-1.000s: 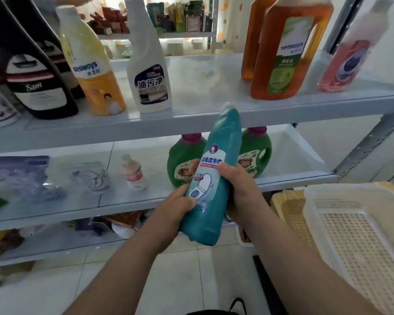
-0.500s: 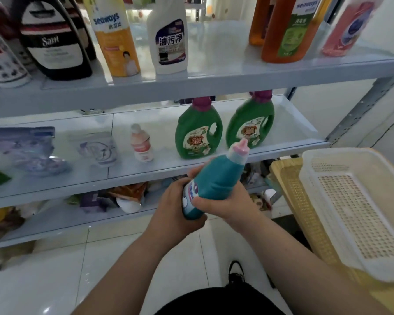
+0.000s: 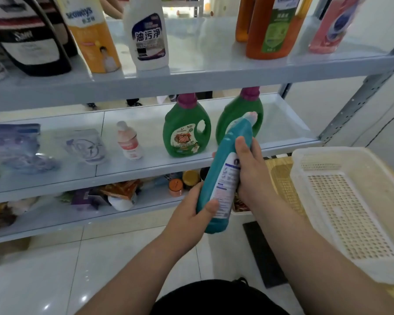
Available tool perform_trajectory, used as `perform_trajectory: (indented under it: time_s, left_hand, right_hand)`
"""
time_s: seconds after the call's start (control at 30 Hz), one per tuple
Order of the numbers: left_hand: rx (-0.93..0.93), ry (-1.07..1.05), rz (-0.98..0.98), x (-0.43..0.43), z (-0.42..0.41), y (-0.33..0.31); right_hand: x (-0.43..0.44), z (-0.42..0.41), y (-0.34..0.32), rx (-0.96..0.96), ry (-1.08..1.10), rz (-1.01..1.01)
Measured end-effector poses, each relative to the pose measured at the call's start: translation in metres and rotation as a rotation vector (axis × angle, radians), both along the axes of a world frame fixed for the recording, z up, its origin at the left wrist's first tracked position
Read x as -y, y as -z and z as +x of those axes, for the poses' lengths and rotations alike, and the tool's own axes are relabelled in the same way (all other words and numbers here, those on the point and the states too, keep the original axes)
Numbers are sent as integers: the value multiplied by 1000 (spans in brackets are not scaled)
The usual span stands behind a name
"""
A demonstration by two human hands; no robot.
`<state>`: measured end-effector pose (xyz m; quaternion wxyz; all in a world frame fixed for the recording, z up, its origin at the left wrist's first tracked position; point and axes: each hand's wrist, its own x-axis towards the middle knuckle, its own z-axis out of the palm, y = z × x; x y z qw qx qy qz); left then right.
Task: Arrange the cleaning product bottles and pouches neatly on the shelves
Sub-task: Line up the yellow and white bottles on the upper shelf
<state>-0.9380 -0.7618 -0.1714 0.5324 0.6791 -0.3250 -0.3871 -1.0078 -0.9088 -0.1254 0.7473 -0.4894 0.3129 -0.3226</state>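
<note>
both hands are clamping the teal toilet-cleaner bottle (image 3: 233, 142), tilted in the air before the middle shelf (image 3: 282, 130). the left hand (image 3: 191, 212) is wrapping the base, the right hand (image 3: 253, 178) the waist. the smooth rigid plastic is likely liquid-heavy and slippery; the waist is offering the surest hold.

Yellow bottle (image 3: 93, 39): "Seaways" in blue letters
White bottle (image 3: 148, 39): "油污净" on a dark blue label
Black bottle (image 3: 30, 44): white script, roughly "Sant" — blurred
Orange bottle (image 3: 274, 28): "Seaways" — cut off at the frame's top
Teal bottle (image 3: 214, 178): label print too small to read
</note>
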Motion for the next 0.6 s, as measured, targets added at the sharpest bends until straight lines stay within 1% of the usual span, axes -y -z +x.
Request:
perform_trajectory:
  time_s: [0.03, 0.07, 0.13, 0.17, 0.2, 0.23, 0.27, 0.3, 0.4, 0.47, 0.53, 0.6]
  left_hand:
    - [-59, -47, 3, 8, -5, -2]
    - [-178, -94, 14, 16, -11, -5]
    - [-521, -172, 27, 34, -22, -12]
    - [-677, -180, 24, 42, -28, -16]
    - [-794, -171, 18, 49, -34, -17]
    - [-858, -148, 18, 56, -41, -19]
    - [-884, -127, 24, 62, -47, -20]
    - [-898, -120, 35, 68, -51, -20]
    - [-906, -156, 85, 82, -59, -12]
    - [-871, -162, 123, 87, -62, -8]
    - [-772, -145, 174, 89, -65, -5]
    - [-618, -130, 223, 90, -68, 0]
  right_hand:
    - [6, -2, 2, -13, -25, -2]
    - [13, -4, 5, -38, -61, -1]
    - [25, -11, 14, -68, -159, 80]
    - [29, -16, 18, -34, -217, 182]
    - [32, -20, 19, 6, -267, 307]
    - [36, -25, 22, 28, -301, 420]
    - [42, -29, 24, 33, -328, 494]
    - [48, -31, 27, 21, -349, 524]
    - [66, -37, 34, -4, -395, 527]
    - [76, -40, 39, -13, -414, 517]
    - [87, -41, 47, -30, -391, 429]
    - [98, -43, 54, -56, -396, 274]
